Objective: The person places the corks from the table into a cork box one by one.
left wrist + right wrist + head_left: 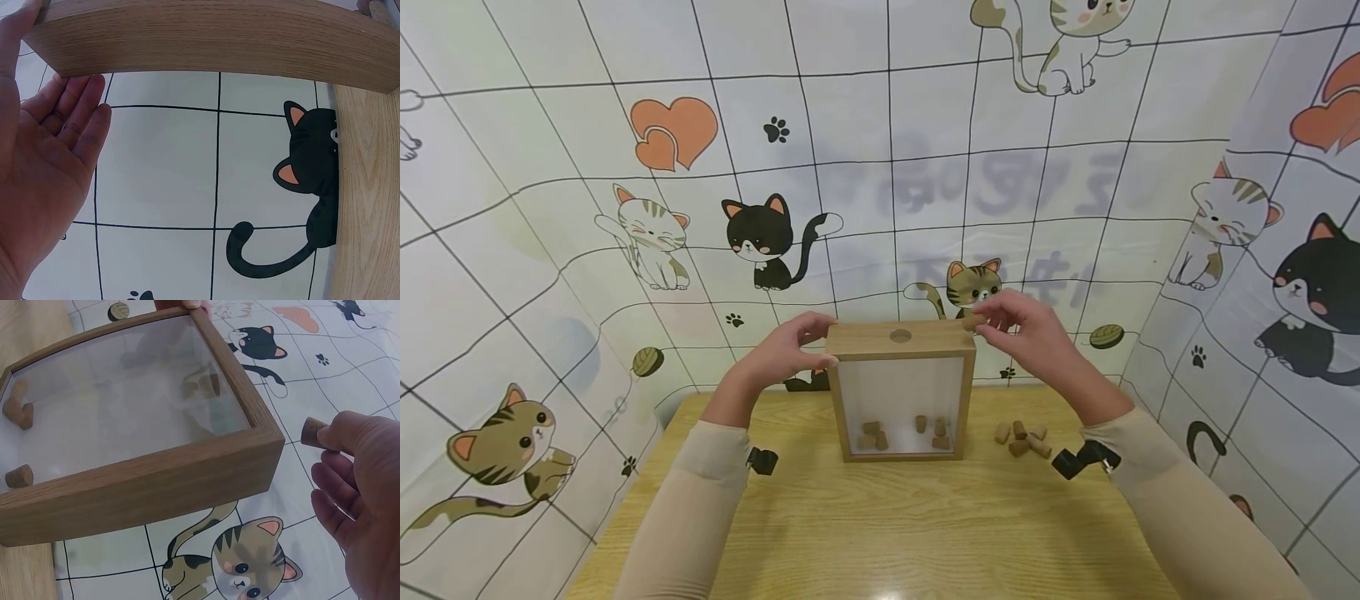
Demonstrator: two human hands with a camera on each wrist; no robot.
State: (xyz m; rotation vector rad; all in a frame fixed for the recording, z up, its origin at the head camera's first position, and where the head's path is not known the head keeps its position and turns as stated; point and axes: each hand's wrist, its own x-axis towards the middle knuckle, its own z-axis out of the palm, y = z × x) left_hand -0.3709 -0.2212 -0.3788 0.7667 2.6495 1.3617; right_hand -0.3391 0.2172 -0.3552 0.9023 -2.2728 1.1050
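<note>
A wooden box (pixel 901 342) with a clear front and a round hole in its top stands upright on the table; several corks (pixel 881 440) lie at its bottom. My left hand (pixel 778 354) holds the box's upper left corner, thumb at the front and fingers behind. In the left wrist view the fingers of that hand (pixel 50 150) touch the box's side (pixel 219 37). My right hand (pixel 1026 333) pinches a cork (pixel 973 321) beside the box's upper right corner. The right wrist view shows this cork (pixel 312 432) between thumb and fingers, apart from the frame (pixel 144 484).
Several loose corks (pixel 1018 447) lie on the wooden table (pixel 850 533) to the right of the box. Behind the table hangs a white sheet (pixel 857 192) with black grid lines and printed cats, which also covers both sides.
</note>
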